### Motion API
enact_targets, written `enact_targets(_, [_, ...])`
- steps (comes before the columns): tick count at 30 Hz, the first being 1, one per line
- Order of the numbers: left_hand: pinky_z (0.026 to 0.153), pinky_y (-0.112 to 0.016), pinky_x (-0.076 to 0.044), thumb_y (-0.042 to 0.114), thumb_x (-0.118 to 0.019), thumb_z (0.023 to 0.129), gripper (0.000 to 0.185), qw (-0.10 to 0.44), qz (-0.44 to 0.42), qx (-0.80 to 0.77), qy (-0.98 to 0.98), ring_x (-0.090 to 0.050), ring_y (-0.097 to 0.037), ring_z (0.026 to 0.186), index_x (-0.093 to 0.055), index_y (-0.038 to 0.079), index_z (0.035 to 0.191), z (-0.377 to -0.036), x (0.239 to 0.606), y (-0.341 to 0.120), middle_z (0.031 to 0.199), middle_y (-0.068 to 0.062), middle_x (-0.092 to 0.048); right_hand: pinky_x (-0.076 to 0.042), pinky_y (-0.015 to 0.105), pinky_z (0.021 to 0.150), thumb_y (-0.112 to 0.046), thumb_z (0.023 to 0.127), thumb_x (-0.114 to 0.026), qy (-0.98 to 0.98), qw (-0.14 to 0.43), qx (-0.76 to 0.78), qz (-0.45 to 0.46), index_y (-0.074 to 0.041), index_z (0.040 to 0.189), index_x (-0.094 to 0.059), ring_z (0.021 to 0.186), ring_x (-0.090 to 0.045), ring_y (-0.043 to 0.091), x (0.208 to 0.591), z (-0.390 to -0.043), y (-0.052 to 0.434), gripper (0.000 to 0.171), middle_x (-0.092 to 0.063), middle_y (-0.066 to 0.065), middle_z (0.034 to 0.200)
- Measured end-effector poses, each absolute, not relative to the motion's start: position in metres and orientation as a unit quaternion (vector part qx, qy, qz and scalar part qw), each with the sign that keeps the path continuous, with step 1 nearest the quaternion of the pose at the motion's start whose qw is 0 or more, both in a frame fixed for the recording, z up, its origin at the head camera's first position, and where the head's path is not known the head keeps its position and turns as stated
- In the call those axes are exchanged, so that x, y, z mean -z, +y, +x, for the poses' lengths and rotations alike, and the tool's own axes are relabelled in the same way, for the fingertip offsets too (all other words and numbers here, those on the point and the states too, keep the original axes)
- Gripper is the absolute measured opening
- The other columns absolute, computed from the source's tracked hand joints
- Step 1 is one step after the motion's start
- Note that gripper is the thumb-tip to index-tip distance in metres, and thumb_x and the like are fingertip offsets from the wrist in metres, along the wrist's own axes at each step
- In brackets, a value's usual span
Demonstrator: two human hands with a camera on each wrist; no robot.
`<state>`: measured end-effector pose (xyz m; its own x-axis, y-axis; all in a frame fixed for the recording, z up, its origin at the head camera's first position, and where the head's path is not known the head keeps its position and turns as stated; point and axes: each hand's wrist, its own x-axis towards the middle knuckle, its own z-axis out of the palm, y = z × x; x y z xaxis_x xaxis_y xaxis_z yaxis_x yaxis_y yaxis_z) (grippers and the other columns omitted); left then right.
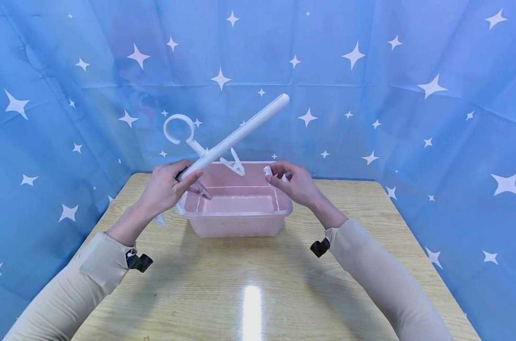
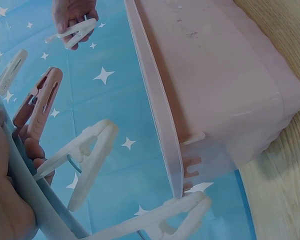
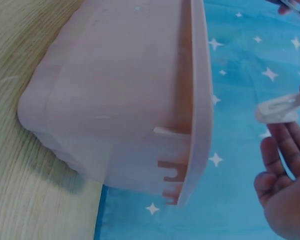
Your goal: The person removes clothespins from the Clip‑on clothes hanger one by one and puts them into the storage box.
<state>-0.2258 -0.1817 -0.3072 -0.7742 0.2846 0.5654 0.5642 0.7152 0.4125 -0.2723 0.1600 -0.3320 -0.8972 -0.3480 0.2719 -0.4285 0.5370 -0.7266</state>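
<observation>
My left hand (image 1: 162, 187) grips a white clip hanger by its bar (image 1: 249, 127), which slants up to the right over the basin. Its open ring-shaped hook (image 1: 179, 121) points up and left. White clips (image 2: 92, 160) and a pink clip (image 2: 42, 100) are along the bar; one white clip (image 1: 234, 164) shows beyond it. To the right, my right hand (image 1: 298, 184) pinches a separate white clothes clip (image 3: 280, 109) between thumb and fingers, above the basin's right side. The pink plastic basin (image 1: 236, 225) stands beneath both hands.
The wooden table (image 1: 215, 284) carries the basin near its far edge. A blue curtain (image 1: 326, 42) with white stars surrounds the table at the back and sides. Small black cameras (image 1: 139, 261) sit at both wrists.
</observation>
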Motion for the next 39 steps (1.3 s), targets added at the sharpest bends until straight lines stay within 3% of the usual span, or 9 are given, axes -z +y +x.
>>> enact_targets(8, [0.058,-0.031,-0.041,0.035,-0.058,0.102,0.031,0.238,-0.241,0.296,-0.893,-0.052,-0.016,0.061,-0.071,0.009,0.113,-0.226,0.307,-0.181,0.073,-0.004,-0.064,-0.042,0.038,0.082,-0.041,0.094,-0.068,-0.883,0.026,-0.415,0.217,-0.02,0.115,-0.067,0.095,-0.056,0.021,0.338,-0.273,0.165,0.03,-0.066,0.002,0.1])
enact_targets(18, [0.058,-0.031,-0.041,0.035,-0.057,0.102,0.032,0.236,-0.242,0.296,-0.894,-0.053,-0.017,0.062,-0.07,0.008,0.113,-0.226,0.305,-0.177,0.075,-0.005,-0.065,-0.043,0.038,0.085,-0.038,0.094,-0.068,-0.89,0.014,-0.4,0.22,-0.018,0.118,-0.067,0.097,-0.057,0.021,0.342,-0.272,0.171,0.031,-0.067,0.002,0.103])
enact_targets(28, [0.058,-0.031,-0.042,0.037,-0.057,0.102,0.034,0.227,-0.242,0.295,-0.896,-0.055,-0.017,0.063,-0.07,0.008,0.114,-0.225,0.304,-0.173,0.081,-0.008,-0.069,-0.045,0.035,0.074,-0.031,0.093,-0.067,-0.896,0.003,-0.386,0.219,-0.017,0.117,-0.067,0.092,-0.056,0.021,0.347,-0.271,0.175,0.028,-0.065,0.004,0.099])
enact_targets(39, [0.058,-0.031,-0.041,0.036,-0.057,0.102,0.032,0.233,-0.245,0.294,-0.894,-0.053,-0.016,0.062,-0.071,0.009,0.114,-0.226,0.306,-0.172,0.077,-0.005,-0.067,-0.047,0.036,0.078,-0.03,0.095,-0.065,-0.892,0.0,-0.386,0.234,-0.018,0.127,-0.065,0.099,-0.058,0.019,0.349,-0.272,0.177,0.034,-0.071,0.0,0.114])
